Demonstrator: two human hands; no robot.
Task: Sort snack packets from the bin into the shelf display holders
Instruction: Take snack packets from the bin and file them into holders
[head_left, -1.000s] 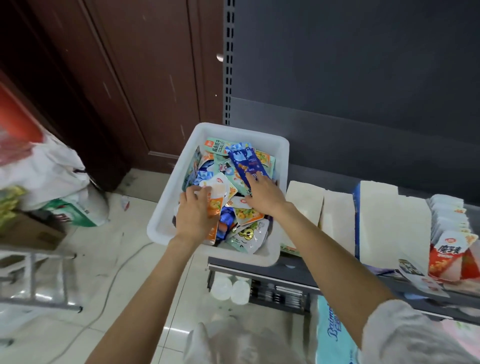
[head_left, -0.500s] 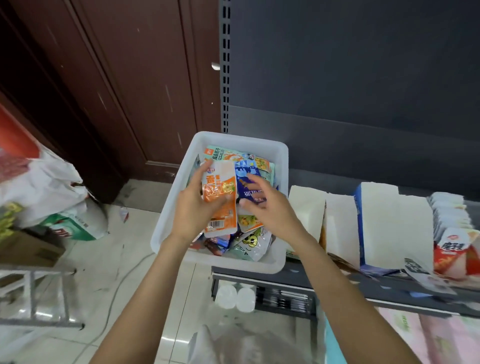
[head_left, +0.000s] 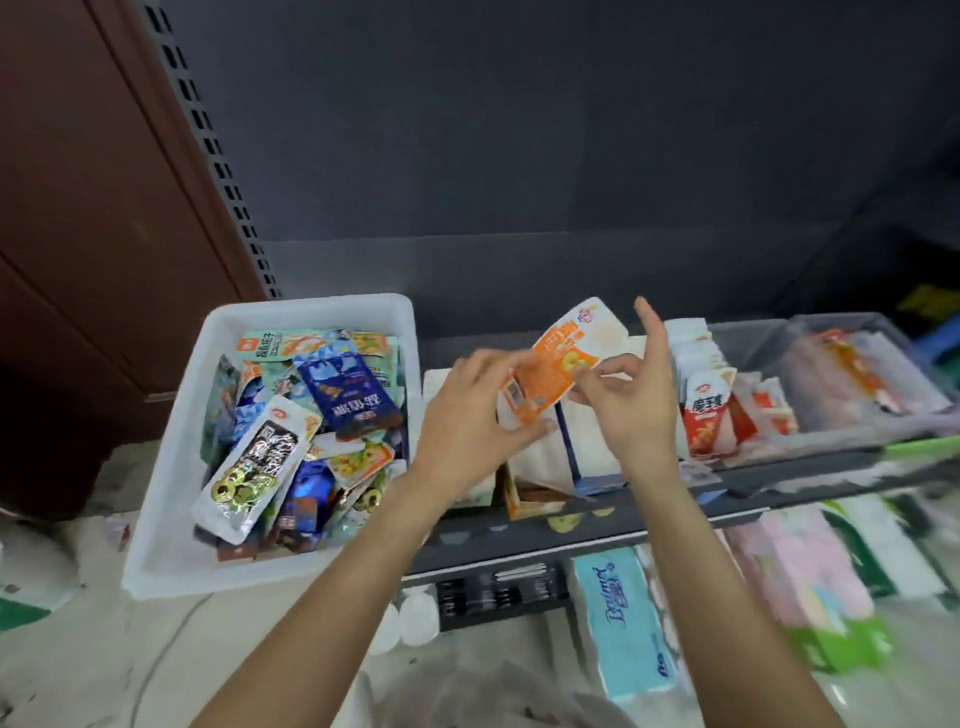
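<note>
Above the shelf display holders (head_left: 587, 447), right of the white bin (head_left: 171, 467) heaped with packets: the packet needed seating upright in the holder of matching stock, fed bottom edge first. Left hand (head_left: 467, 415) and right hand (head_left: 628, 395), each pinching one end, right forefinger raised. Orange snack packet (head_left: 556, 369): flat, glossy, white-topped, tilted.

One white bin (head_left: 171, 462) holds many snack packets, too many to count. Right of the bin, two hands hold one orange packet (head_left: 553, 371).
</note>
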